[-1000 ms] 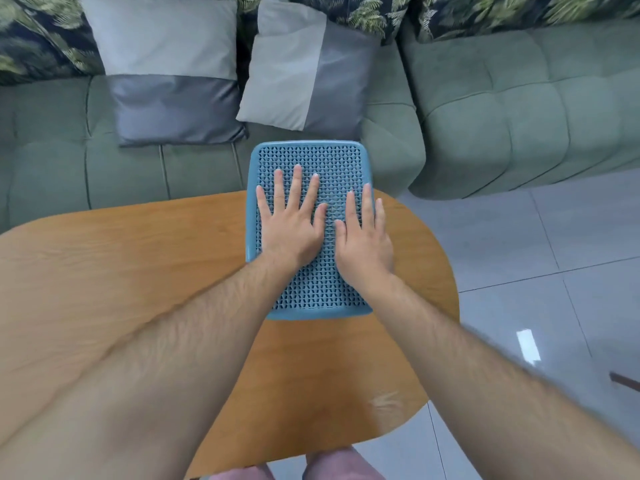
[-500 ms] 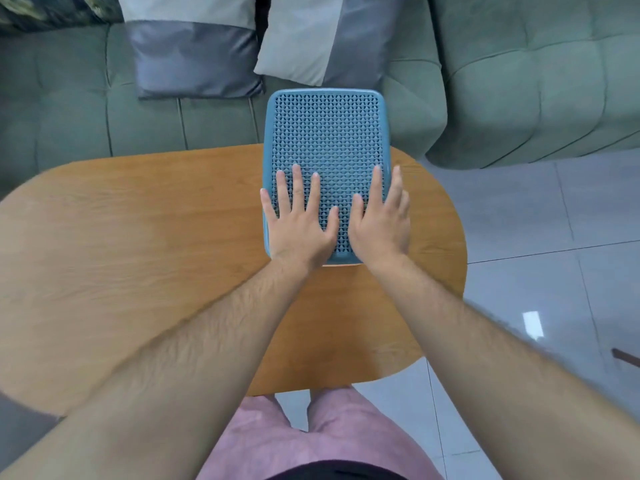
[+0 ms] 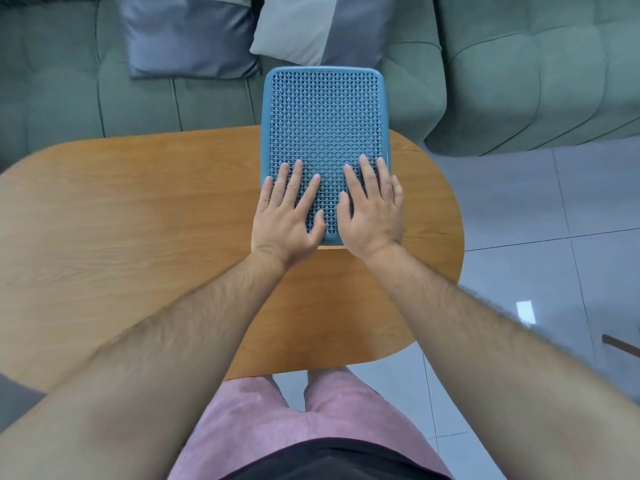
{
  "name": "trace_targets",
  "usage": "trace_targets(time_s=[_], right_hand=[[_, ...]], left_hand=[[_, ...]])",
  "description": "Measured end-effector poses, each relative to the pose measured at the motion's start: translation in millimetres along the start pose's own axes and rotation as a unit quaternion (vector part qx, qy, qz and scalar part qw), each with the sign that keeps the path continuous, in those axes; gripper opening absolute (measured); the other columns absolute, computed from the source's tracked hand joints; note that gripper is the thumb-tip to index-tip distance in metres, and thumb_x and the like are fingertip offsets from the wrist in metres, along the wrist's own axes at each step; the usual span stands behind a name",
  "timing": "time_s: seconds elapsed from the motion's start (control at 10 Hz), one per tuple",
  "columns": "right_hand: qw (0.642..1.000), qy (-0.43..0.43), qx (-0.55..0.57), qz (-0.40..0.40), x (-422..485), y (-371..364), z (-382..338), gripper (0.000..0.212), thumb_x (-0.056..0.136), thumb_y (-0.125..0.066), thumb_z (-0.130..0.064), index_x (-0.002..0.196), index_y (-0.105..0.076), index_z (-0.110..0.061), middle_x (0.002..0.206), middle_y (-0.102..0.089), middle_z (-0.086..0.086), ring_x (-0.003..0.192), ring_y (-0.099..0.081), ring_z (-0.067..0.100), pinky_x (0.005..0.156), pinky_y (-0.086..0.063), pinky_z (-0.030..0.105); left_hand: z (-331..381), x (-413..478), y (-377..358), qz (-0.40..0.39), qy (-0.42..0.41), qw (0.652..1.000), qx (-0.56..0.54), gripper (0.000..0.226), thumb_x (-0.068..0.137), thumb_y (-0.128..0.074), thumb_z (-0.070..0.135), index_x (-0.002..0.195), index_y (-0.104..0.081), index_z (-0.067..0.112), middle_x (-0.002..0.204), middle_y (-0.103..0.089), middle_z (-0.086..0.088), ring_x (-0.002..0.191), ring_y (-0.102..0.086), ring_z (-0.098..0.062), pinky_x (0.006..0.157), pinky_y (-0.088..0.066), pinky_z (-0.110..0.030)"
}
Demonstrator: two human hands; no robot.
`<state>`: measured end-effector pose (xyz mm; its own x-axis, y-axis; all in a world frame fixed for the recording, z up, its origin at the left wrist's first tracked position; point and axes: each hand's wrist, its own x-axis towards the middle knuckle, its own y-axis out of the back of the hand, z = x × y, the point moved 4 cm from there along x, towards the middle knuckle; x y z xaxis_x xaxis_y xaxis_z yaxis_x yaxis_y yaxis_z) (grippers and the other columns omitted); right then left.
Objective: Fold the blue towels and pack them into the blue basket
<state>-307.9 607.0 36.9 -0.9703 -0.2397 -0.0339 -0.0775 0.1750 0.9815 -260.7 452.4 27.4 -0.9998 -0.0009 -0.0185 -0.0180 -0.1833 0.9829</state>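
Blue basket [image 3: 325, 116]: perforated face turned upward, set on the right part of the wooden table [image 3: 138, 209], its far end projecting past the table edge toward the green sofa [image 3: 519, 81]. Left hand [image 3: 285, 220]: laid flat on the basket's near end, fingers straight and slightly spread. Right hand [image 3: 372, 213]: laid flat beside it, fingers straight, nearly together. Two grey cushions [image 3: 187, 39] are seen on the sofa.

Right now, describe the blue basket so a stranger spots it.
Find the oval wooden table before the green sofa. The basket sits at its far edge, under the left hand and right hand. Only it is blue with a pierced lattice top.
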Motion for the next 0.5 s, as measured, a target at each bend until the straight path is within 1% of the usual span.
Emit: trace_targets(time_s=[0.1,0.2,0.3,0.4,0.5], right_hand=[[0.998,0.003,-0.031,-0.048,2.9,-3.7,-0.3,0.058,0.103,-0.025,-0.045,0.159,-0.027,-0.028,0.169,-0.017,0.001,0.157,-0.005,0.024,0.126,-0.008,0.05],[0.994,0.001,-0.043,-0.096,6.6,-4.1,-1.8,0.06,0.104,-0.02,-0.048,0.162,-0.014,-0.031,0.171,-0.005,0.0,0.157,0.005,0.023,0.126,-0.001,0.05],[0.994,-0.016,-0.03,-0.101,1.4,4.3,-3.7,0.06,0.106,-0.019,-0.048,0.162,-0.013,-0.03,0.171,0.001,0.001,0.156,0.01,0.025,0.126,0.002,0.049],[0.995,-0.028,-0.016,-0.089,3.7,14.6,-8.6,0.059,0.107,-0.022,-0.045,0.162,-0.015,-0.025,0.171,-0.003,0.005,0.157,0.007,0.027,0.126,0.001,0.047],[1.0,0.0,0.016,-0.011,3.0,34.6,-28.3,0.053,0.103,-0.032,-0.038,0.148,-0.049,-0.016,0.147,-0.052,0.011,0.14,-0.043,0.034,0.114,-0.033,0.049]], left_hand=[[0.7,2.2,2.0,-0.034,0.002,0.999,0.003,0.065,0.1,-0.034,0.05,0.159,-0.025,0.026,0.169,-0.01,-0.007,0.156,-0.003,-0.025,0.126,-0.005,-0.047],[-1.0,2.0,3.1,-0.082,0.006,0.997,0.005,0.066,0.1,-0.027,0.053,0.161,-0.018,0.027,0.169,-0.002,-0.005,0.156,0.005,-0.022,0.126,0.001,-0.046],[-0.1,0.6,16.5,-0.142,0.014,0.989,-0.034,0.067,0.101,-0.022,0.056,0.161,-0.01,0.03,0.169,0.009,-0.001,0.154,0.016,-0.018,0.125,0.009,-0.042],[-4.1,15.2,39.3,-0.156,0.015,0.985,-0.07,0.064,0.104,-0.026,0.051,0.162,-0.013,0.026,0.169,0.006,0.0,0.155,0.012,-0.017,0.125,0.009,-0.038],[-10.9,22.2,67.1,-0.109,0.03,0.991,-0.07,0.058,0.105,-0.032,0.043,0.157,-0.031,0.018,0.167,-0.02,-0.003,0.154,-0.011,-0.021,0.126,-0.008,-0.042]])
